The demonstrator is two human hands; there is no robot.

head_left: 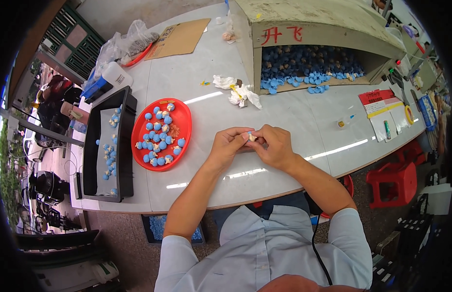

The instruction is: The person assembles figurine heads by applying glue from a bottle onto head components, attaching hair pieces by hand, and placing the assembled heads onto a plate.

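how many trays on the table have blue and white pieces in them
2: the round red tray, left of the left hand, and the black rectangular tray farther left. Another red rim shows farther back; plastic bags partly cover it, contents unclear.

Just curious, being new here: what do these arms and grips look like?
They are human: the left grip and right grip are bare, ungloved hands. The forearms are bare too, with no watch visible. Short, pale blue sleeves belong to a button-front shirt, and a thin black cable runs down its right side.
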